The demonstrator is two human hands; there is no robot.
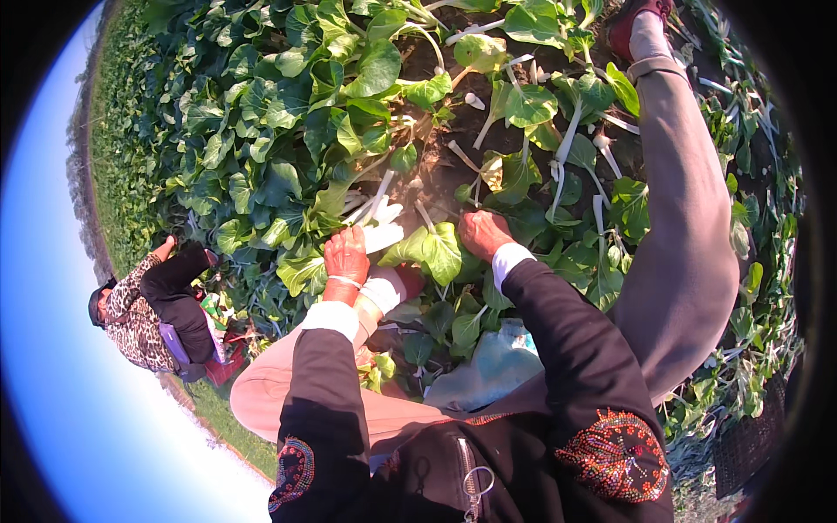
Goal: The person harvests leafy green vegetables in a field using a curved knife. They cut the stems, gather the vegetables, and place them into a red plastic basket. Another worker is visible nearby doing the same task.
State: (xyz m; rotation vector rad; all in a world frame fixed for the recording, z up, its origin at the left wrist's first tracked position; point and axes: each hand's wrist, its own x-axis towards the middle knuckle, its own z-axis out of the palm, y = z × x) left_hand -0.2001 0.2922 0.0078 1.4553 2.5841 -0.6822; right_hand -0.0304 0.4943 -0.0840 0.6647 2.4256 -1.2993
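My left hand [346,255] is closed around a head of bok choy [382,229] whose broad white stalks point up and away from my fingers. To the right, my right hand [485,235] is curled into a fist low over the soil. From its fingers a thin blade-like tool [446,209], blurred and hard to make out, reaches toward the bok choy. Between my hands lies a loose yellow-green leaf [439,253] with a pale stalk. The bare soil [438,160] ahead looks hazy.
Dense standing bok choy [255,131] fills the left and far side. Cut leaves and stalks [565,144] litter the ground rightward. A pale plastic sack [494,366] lies between my legs. Another person [150,307] sits low at far left. A dark mesh crate [749,438] stands at lower right.
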